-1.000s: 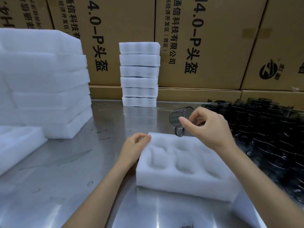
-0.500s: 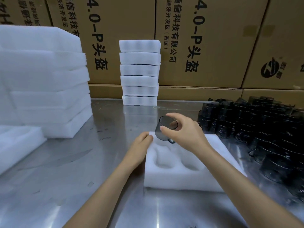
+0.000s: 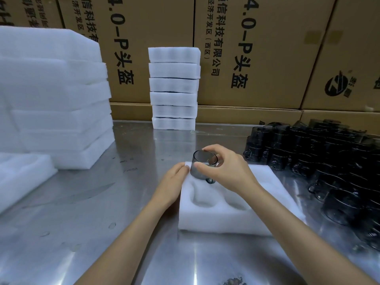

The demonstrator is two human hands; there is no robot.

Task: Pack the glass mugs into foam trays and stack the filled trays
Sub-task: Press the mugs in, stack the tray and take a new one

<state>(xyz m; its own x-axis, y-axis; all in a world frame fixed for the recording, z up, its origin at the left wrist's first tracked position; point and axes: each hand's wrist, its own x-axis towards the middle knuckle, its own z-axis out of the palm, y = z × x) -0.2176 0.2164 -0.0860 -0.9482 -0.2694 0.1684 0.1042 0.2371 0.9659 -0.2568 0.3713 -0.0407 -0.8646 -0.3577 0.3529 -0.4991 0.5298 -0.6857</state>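
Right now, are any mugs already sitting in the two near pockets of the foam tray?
No, both near pockets of the foam tray are bare; the only mug there is held by the right hand.

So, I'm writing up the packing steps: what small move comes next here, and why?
Probably lower the mug straight down into the far-left pocket. The right hand holds it upright by the rim just above that corner of the foam tray, the left hand steadies the tray's edge, and the visible pockets look empty.

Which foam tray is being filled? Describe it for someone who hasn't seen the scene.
On the steel table, skip the stacks: it is the single foam tray lying flat nearest the camera. Unlike the rest, the left hand steadies it while the right hand lowers a smoky glass mug into it.
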